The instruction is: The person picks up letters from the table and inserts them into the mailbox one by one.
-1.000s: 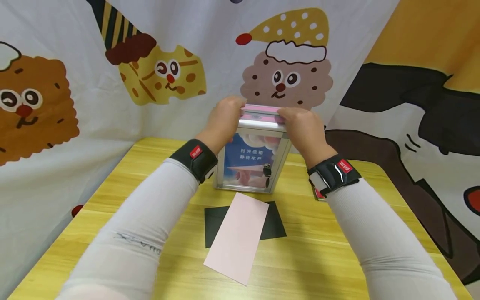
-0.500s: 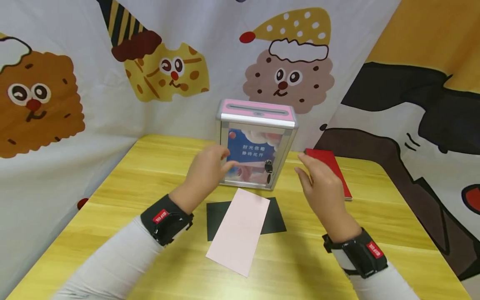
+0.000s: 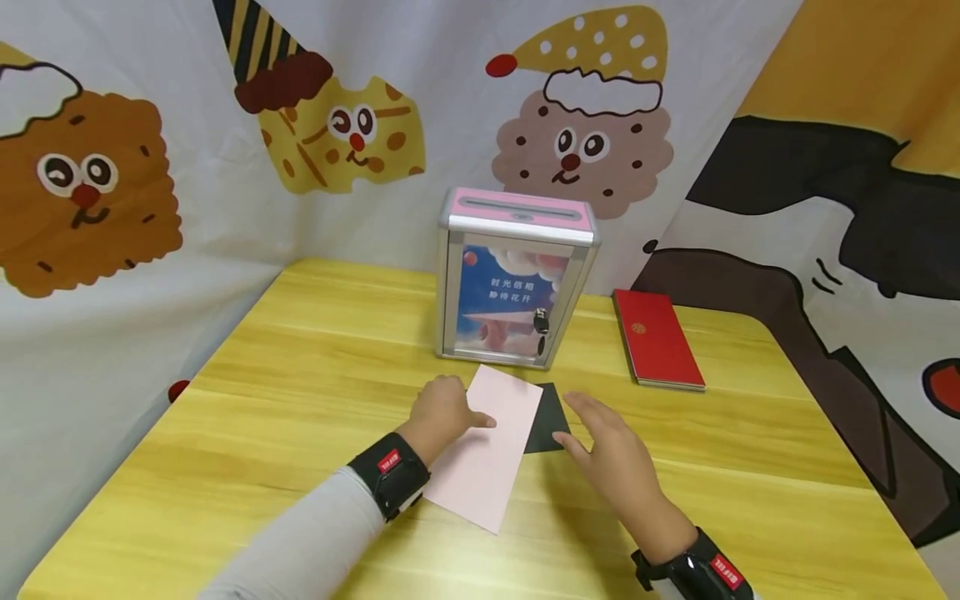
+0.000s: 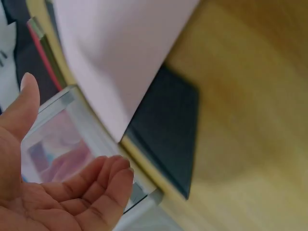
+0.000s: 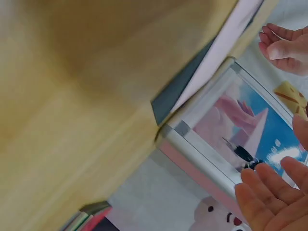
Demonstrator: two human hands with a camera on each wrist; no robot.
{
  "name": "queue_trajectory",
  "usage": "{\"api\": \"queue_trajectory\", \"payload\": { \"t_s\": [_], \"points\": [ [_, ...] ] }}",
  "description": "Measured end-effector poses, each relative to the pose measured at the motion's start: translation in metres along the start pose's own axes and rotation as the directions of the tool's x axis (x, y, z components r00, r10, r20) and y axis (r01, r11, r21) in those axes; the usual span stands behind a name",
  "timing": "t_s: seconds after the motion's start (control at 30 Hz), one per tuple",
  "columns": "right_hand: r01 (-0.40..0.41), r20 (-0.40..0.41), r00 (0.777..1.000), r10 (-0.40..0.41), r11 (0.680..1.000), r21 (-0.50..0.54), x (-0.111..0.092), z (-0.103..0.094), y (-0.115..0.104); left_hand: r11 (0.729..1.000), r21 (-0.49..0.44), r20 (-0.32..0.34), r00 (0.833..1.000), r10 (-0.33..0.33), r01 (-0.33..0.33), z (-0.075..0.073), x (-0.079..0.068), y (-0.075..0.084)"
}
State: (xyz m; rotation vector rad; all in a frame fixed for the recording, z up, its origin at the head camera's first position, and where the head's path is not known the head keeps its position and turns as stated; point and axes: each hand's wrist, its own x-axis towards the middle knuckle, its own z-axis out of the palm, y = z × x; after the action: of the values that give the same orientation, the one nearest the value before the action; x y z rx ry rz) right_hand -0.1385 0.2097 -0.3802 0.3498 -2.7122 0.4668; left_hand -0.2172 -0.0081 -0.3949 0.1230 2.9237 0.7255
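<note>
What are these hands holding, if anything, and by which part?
Nothing: the left hand is open near the pink card, the right hand open near the black card.

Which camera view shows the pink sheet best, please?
The head view: most of the pink sheet shows, with the left hand covering part. The left wrist view crops it; the right wrist view shows only a narrow strip.
</note>
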Motion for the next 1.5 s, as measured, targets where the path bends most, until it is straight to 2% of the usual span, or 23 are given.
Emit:
{"api": "queue_trajectory", "payload": {
  "t_s": [0.23, 0.33, 0.43, 0.53, 0.77, 1.0, 1.17, 1.27, 1.33, 1.43, 1.5],
  "points": [
    [-0.034, 0.079, 0.996, 0.034, 0.999, -0.004, -0.003, 0.006, -0.002, 0.989, 0.144, 0.012, 1.0, -0.015, 0.013, 0.017, 0.003, 0.005],
    [-0.047, 0.094, 0.994, 0.047, 0.999, -0.003, -0.004, 0.006, -0.003, 0.966, 0.255, 0.05, 0.997, -0.054, 0.04, 0.02, 0.003, 0.009],
    [-0.056, 0.105, 0.993, 0.057, 0.998, -0.009, -0.004, 0.004, -0.004, 0.953, 0.293, 0.063, 0.993, -0.1, 0.077, 0.022, 0.003, 0.015],
    [-0.07, 0.12, 0.99, 0.071, 0.997, -0.014, -0.006, 0.003, -0.003, 0.953, 0.278, 0.047, 0.99, -0.136, 0.118, 0.025, 0.004, 0.02],
    [-0.071, 0.102, 0.992, 0.069, 0.997, 0.013, -0.013, 0.003, 0.002, 0.944, 0.296, 0.036, 0.986, -0.161, 0.143, 0.027, 0.007, 0.021],
    [-0.107, 0.11, 0.989, 0.102, 0.993, 0.04, -0.018, -0.001, 0.011, 0.976, 0.126, 0.037, 0.983, -0.182, 0.176, 0.025, 0.005, 0.012],
    [-0.132, 0.126, 0.984, 0.126, 0.99, 0.047, -0.021, -0.003, 0.017, 0.981, 0.068, 0.082, 0.979, -0.187, 0.182, 0.019, 0.006, 0.004],
    [-0.142, 0.136, 0.982, 0.134, 0.988, 0.055, -0.024, -0.003, 0.022, 0.988, 0.037, 0.117, 0.981, -0.153, 0.15, 0.014, 0.006, -0.002],
    [-0.15, 0.147, 0.979, 0.14, 0.987, 0.059, -0.024, -0.003, 0.024, 0.996, 0.044, 0.149, 0.985, -0.083, 0.077, 0.008, 0.006, -0.006],
    [-0.162, 0.171, 0.974, 0.147, 0.984, 0.077, -0.023, -0.003, 0.025, 0.999, -0.028, 0.16, 0.986, 0.039, -0.035, -0.001, 0.001, -0.011],
    [-0.177, 0.197, 0.968, 0.156, 0.98, 0.095, -0.021, -0.002, 0.025, 0.991, -0.117, 0.163, 0.983, 0.086, -0.067, -0.007, -0.005, -0.012]
  ]
}}
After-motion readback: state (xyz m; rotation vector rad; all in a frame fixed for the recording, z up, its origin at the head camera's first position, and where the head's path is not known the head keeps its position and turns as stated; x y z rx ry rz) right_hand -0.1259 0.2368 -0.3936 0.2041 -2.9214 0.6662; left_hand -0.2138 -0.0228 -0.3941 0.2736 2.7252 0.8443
